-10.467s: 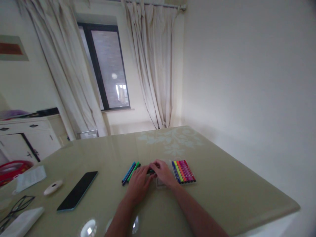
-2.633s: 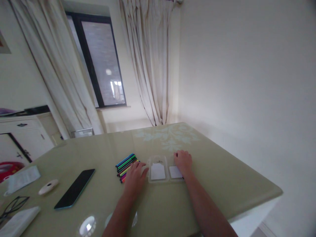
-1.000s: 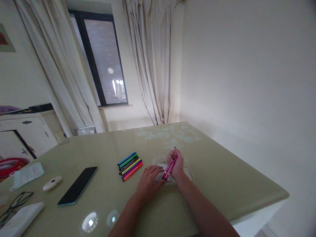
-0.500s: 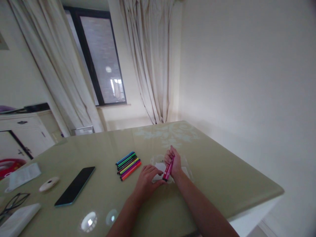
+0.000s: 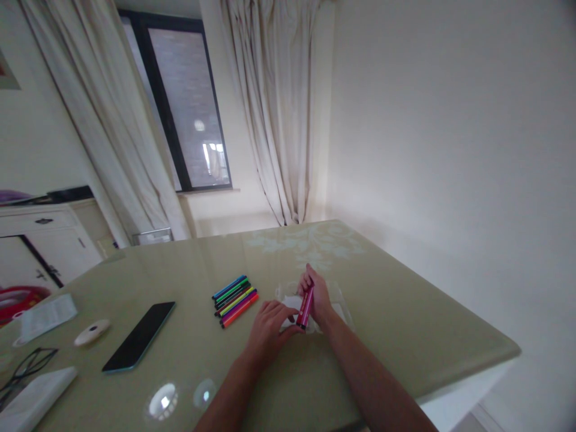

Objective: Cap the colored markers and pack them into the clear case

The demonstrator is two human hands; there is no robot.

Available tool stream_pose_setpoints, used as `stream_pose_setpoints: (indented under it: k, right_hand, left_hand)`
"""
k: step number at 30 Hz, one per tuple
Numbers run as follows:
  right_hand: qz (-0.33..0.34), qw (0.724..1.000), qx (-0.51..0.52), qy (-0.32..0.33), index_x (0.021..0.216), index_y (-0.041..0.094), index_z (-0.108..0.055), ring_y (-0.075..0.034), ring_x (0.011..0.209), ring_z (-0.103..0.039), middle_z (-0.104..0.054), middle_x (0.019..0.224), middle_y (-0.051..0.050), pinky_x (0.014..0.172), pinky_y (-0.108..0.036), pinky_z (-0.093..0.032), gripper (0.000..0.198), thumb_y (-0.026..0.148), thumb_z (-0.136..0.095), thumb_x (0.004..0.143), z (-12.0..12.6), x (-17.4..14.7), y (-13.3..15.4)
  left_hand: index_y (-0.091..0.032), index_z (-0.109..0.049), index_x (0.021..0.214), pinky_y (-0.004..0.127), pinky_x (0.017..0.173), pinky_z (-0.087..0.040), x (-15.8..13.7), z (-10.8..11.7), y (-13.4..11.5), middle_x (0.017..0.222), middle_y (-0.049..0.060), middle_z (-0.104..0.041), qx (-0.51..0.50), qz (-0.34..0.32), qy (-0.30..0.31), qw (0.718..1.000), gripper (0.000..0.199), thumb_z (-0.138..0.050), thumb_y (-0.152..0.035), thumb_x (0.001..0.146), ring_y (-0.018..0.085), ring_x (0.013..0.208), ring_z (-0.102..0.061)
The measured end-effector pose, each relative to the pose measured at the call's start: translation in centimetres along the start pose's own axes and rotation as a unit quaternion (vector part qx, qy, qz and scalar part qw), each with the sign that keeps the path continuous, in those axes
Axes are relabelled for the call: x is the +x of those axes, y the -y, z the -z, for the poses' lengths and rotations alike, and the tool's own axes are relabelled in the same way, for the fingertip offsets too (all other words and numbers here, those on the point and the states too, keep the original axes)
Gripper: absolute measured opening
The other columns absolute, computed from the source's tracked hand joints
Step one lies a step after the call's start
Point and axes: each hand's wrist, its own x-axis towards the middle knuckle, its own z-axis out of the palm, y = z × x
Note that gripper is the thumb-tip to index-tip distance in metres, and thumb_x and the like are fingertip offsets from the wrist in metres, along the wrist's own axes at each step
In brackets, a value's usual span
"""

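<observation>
My right hand is wrapped round a pair of pink and dark red felt-tip markers, held slanted with their dark ends toward me. My left hand is beside those lower ends, its thumb and forefinger apart; whether the thumb touches the markers I cannot tell. Beneath both hands lies a clear plastic case with something white in it, partly covered by the hands. To the left, several felt-tip markers in blue, green, black, yellow, purple and orange lie side by side on the table.
A phone lies on the glossy greenish table, left of the marker row. Farther left are a white oval object, a face mask, glasses and a white box. A wall borders the right side.
The view has shifted slightly. My right hand and the markers in it have moved very little, and my left hand stays by their lower ends.
</observation>
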Motion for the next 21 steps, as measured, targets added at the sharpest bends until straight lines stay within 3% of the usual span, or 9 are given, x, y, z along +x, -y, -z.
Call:
stream_pose_setpoints:
  k: [5, 11, 15, 21]
  right_hand:
    - [0.015, 0.995, -0.097, 0.035, 0.052, 0.022, -0.047, -0.011, 0.039, -0.05, -0.048, 0.044, 0.004, 0.043, -0.025, -0.039, 0.057, 0.068, -0.068, 0.079, 0.5, 0.2, 0.1]
    - [0.062, 0.98, -0.19, 0.014, 0.054, 0.021, -0.054, -0.011, 0.037, -0.046, -0.054, 0.044, 0.001, 0.039, -0.024, -0.033, 0.056, 0.068, -0.063, 0.082, 1.1, 0.2, 1.0]
    - [0.052, 0.963, -0.262, -0.028, 0.051, 0.02, -0.055, -0.009, 0.034, -0.039, -0.046, 0.04, 0.003, 0.038, -0.023, -0.026, 0.061, 0.072, -0.057, 0.082, 1.3, 0.4, 0.6]
    - [0.058, 0.956, -0.281, -0.058, 0.049, 0.02, -0.055, -0.008, 0.035, -0.029, -0.034, 0.037, 0.006, 0.039, -0.024, -0.02, 0.061, 0.071, -0.058, 0.082, 1.2, 0.6, -0.1]
  left_hand:
    - [-0.024, -0.071, 0.115, 0.036, 0.083, -0.048, -0.1, -0.1, 0.2, 0.089, 0.003, -0.077, -0.009, 0.005, -0.019, 1.0, 0.038, -0.072, -0.052, 0.089, 0.022, 0.086, -0.067]
    - [-0.027, -0.065, 0.133, 0.035, 0.082, -0.05, -0.1, 0.4, 0.2, 0.092, 0.004, -0.077, -0.026, -0.003, -0.051, 0.998, 0.037, -0.059, -0.042, 0.1, 0.021, 0.085, -0.067]
    - [-0.026, -0.069, 0.129, 0.031, 0.077, -0.051, 0.1, 0.8, 0.1, 0.09, 0.005, -0.076, -0.076, 0.004, -0.061, 0.995, 0.031, -0.053, -0.037, 0.104, 0.02, 0.083, -0.066]
    - [-0.023, -0.07, 0.121, 0.031, 0.083, -0.055, -0.1, 0.1, 0.9, 0.096, 0.006, -0.078, -0.137, 0.101, -0.111, 0.979, 0.03, -0.052, -0.038, 0.104, 0.02, 0.09, -0.07]
